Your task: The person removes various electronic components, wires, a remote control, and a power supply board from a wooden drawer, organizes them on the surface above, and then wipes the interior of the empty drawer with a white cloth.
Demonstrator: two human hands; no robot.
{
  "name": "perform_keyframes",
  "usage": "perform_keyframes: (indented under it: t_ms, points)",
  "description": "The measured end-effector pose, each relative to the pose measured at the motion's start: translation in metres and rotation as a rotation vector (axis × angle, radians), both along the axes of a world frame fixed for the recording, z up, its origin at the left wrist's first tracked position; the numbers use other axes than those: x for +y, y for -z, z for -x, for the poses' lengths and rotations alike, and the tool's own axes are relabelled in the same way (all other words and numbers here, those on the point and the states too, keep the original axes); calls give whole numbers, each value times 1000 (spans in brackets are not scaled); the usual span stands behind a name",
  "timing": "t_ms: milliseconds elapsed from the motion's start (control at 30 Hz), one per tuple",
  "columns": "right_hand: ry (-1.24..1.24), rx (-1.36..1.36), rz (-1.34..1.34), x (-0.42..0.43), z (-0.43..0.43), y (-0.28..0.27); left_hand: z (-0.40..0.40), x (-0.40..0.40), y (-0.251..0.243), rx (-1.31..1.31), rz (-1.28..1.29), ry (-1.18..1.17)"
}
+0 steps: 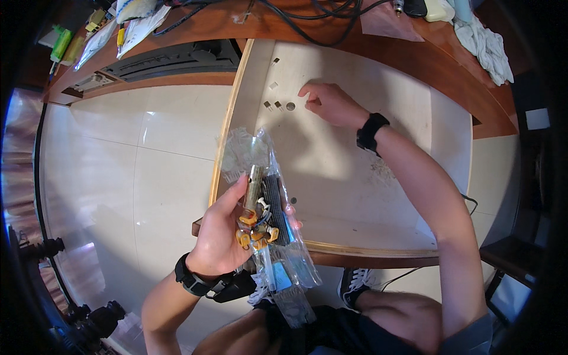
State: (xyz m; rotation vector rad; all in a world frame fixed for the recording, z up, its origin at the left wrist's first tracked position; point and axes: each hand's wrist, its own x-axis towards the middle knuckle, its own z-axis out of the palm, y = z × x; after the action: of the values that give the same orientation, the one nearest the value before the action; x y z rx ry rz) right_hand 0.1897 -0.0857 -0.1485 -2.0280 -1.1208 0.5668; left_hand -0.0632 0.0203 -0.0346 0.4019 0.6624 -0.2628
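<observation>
My left hand (pixel 222 235) holds a bundle of clear plastic bags (pixel 290 266) over the near left edge of an open wooden drawer (pixel 355 182). With the bags are a greenish-brown tube (pixel 253 188), several orange plastic clips (pixel 259 243) and a black ribbed strip (pixel 276 208). My right hand (pixel 330 103) hovers over or rests on the drawer's bottom, fingers bent and apart, with nothing seen between them. Just left of its fingertips lies a coin-like disc (pixel 290 106). Several small dark parts with metal legs (pixel 278 104) and a pale square piece (pixel 273 85) lie near the drawer's left wall.
Black cables (pixel 306 33), a white cloth (pixel 483 51), papers (pixel 141 31) and a green object (pixel 61 44) lie on the wooden desk (pixel 213 26). Another small disc (pixel 293 200) and brownish debris (pixel 382 171) are inside the drawer. A sneaker (pixel 353 286) shows below its front.
</observation>
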Motion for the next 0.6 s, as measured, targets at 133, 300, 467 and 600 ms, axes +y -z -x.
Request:
perform_keyframes:
  t_ms: [133,300,467,600]
  points:
    - [-4,-97,-3,8,2,25,0,-1,-2,17,26,-21]
    - [-101,-236,-129,17,7,33,1,0,-1,24,11,-31]
    - [-131,-252,-99,21,2,39,0,-2,-2,13,-6,-28]
    - [-138,-282,-86,24,1,42,2,-3,-2,13,-40,-27]
